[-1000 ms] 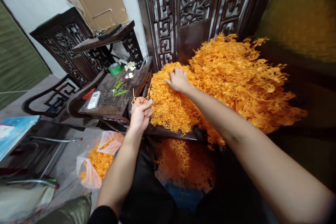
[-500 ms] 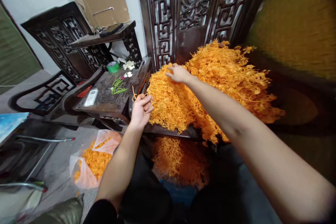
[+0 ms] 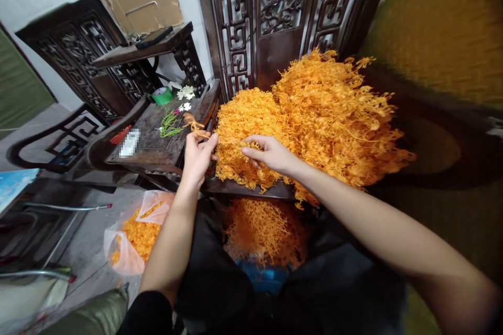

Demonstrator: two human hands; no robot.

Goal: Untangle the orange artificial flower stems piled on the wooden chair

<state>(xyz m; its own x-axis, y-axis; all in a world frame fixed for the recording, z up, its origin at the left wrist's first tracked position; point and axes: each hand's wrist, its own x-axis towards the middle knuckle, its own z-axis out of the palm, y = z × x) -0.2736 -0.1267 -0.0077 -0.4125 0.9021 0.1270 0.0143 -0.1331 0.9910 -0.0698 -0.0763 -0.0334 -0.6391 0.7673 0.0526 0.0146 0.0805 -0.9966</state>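
"Head view: how are your arms lying?"

"My left forearm (image 3: 173,227) is slanting steeply up, and my left hand (image 3: 199,157) is curling, thumb on its right side. My right arm (image 3: 353,204) is running in from the lower right, and my right hand (image 3: 269,154) is pointing left, leaving a gap between the two."

"And your fingers?"

"My left ones are pinching orange stalks (image 3: 192,122), which are poking up past my knuckles; how many, I can't tell. My right thumb and finger are gripping one small orange piece (image 3: 250,145)."

"What else are you counting?"

"Two orange heaps are resting on one bench (image 3: 271,192), touching: the smaller heap (image 3: 251,115) by my hands, the bigger heap (image 3: 334,110) to its right. One bag (image 3: 131,259) of orange bits is sitting on the floor (image 3: 92,241). One blue tub (image 3: 267,277) is standing between my legs (image 3: 220,272), orange strands (image 3: 261,225) piling above it. On the next chair (image 3: 157,149), one tape roll (image 3: 162,96) and one bunch of green stems (image 3: 171,124) are lying."
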